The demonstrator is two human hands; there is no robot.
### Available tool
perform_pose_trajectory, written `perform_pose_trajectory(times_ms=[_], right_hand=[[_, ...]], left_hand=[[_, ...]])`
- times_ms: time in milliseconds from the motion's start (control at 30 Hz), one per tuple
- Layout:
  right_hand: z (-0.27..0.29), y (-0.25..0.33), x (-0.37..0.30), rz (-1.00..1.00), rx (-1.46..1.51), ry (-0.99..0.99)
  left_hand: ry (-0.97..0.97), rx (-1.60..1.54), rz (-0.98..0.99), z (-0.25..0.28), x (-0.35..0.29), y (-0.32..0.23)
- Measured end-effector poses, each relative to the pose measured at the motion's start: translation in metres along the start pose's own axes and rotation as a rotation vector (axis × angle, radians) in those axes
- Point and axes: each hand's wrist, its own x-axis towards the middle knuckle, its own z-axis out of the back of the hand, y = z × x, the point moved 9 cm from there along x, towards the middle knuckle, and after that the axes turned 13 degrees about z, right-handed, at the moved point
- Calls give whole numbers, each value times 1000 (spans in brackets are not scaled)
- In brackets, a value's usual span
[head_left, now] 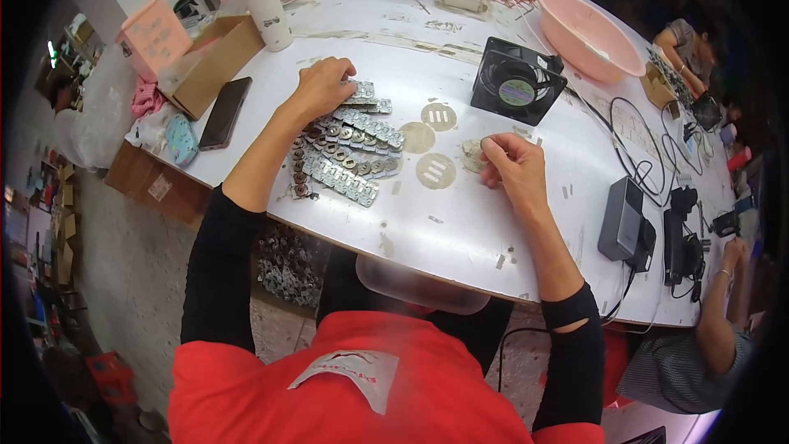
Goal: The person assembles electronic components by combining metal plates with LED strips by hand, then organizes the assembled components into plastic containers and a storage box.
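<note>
Rows of small silver metal pieces (341,179) lie fanned on the glossy white counter (460,226), left of centre. I'd guess them light, stiff, slippery; best taken by the edges. The left hand (327,85) bends over the farthest row, its grip hidden. The right hand (511,163) curls near a black square fan (516,92); whether it pinches anything, I can't tell.

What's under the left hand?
Metal strips show beside the left hand; whatever lies directly beneath its palm and fingers is covered and can't be seen.
</note>
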Motion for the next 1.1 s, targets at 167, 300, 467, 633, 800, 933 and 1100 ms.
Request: perform_pose_trajectory(times_ms=[167, 300, 467, 633, 800, 933, 1100], right_hand=[[2, 0, 0, -8, 8, -12], [3, -2, 0, -10, 34, -12], [1, 0, -2, -18, 41, -6], [3, -2, -3, -37, 46, -7], [9, 1, -2, -91, 61, -37], [15, -9, -2, -219, 336, -88], [27, 3, -7, -189, 339, -125]], left_hand=[[-1, -31, 6, 8, 6, 8], [140, -187, 87, 15, 7, 11], [42, -186, 120, 24, 8, 17], [42, -193, 159, 24, 9, 20], [-151, -89, 85, 40, 13, 12], [-386, -210, -179, 65, -23, -77], [-262, -577, -314, 44, -71, -162]])
